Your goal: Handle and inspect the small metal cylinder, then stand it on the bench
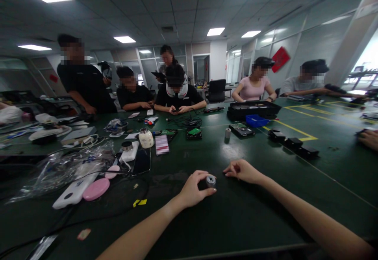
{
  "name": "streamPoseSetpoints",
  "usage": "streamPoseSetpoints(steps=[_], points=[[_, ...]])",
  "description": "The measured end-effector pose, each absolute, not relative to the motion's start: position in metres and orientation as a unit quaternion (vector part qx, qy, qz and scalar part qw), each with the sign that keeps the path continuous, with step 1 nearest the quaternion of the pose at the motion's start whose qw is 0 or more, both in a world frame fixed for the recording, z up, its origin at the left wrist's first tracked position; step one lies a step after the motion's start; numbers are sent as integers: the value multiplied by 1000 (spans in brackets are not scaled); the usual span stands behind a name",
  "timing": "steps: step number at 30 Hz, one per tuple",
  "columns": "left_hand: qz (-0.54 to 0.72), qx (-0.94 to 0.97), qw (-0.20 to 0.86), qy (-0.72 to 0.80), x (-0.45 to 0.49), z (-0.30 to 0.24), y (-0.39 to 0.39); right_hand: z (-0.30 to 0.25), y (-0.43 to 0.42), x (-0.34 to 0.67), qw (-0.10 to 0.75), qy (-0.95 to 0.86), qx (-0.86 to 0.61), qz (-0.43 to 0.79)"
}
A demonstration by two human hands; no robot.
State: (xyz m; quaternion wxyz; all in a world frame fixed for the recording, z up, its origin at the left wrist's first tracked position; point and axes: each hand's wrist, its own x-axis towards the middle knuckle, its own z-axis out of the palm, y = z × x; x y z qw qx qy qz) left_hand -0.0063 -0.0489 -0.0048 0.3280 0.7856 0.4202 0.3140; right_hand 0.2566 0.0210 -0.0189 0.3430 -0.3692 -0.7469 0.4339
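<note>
My left hand (193, 189) is curled around a small grey metal cylinder (210, 181), thumb on the near side and fingers on the far side. The cylinder stands upright on the green table, and its round top shows a dark centre. To the right of it, my right hand (243, 171) rests low over the tabletop with thumb and fingers pinched together. Whether something small is in that pinch I cannot make out. A second metal cylinder (227, 134) stands upright farther back, apart from both hands.
Beyond the hands lie a hard drive (242, 130), a blue tray (256, 121) and black blocks (293, 143). Left are a white power bank (72, 191), a pink disc (96, 189), plastic bags (79, 159) and cables. Several people sit or stand around the table (236, 220).
</note>
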Motion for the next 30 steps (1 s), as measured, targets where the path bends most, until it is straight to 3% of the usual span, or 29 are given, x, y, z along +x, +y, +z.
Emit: streamPoseSetpoints(steps=[3, 7, 16, 30], points=[[312, 788, 326, 419, -7, -4, -49, -23, 24, 262, 305, -750, -369, 456], [309, 790, 325, 418, -7, -3, -49, -24, 24, 260, 315, -741, -373, 461], [335, 799, 296, 402, -7, -17, -43, 2, -15, 208, 472, -693, -323, 438], [339, 797, 295, 404, -7, -22, -41, 0, -30, 185, 421, -749, -335, 385]])
